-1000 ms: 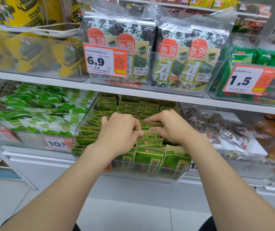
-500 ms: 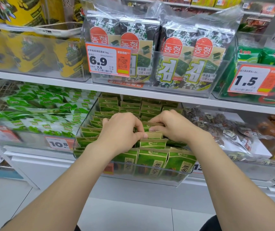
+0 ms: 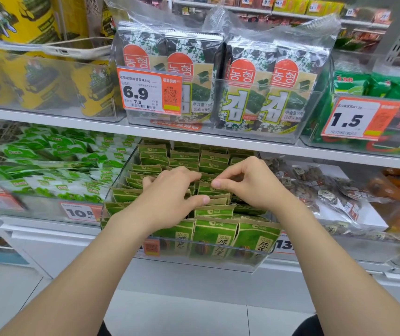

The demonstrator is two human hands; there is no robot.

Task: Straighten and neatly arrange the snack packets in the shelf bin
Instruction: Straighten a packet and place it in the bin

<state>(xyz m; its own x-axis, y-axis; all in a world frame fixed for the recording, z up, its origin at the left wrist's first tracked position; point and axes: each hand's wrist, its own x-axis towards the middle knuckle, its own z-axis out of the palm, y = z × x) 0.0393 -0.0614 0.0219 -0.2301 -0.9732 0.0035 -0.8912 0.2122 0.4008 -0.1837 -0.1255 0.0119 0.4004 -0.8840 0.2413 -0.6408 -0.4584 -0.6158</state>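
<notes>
In the clear shelf bin (image 3: 206,264) on the lower shelf, the left hand (image 3: 170,197) curls over the green snack packets (image 3: 214,235) in the middle rows, and the right hand (image 3: 250,185) pinches a packet top beside it. The step likely goes best by squaring each row upright against the one behind, with light pressure. Compared with half a second ago, the right fingers arch higher and are less tucked in.

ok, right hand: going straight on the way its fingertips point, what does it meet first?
Probably the left hand: the right hand points its thumb and forefinger leftward across the green packets, at the left forefinger. Depth is unclear; it may skim packet tops first.
</notes>
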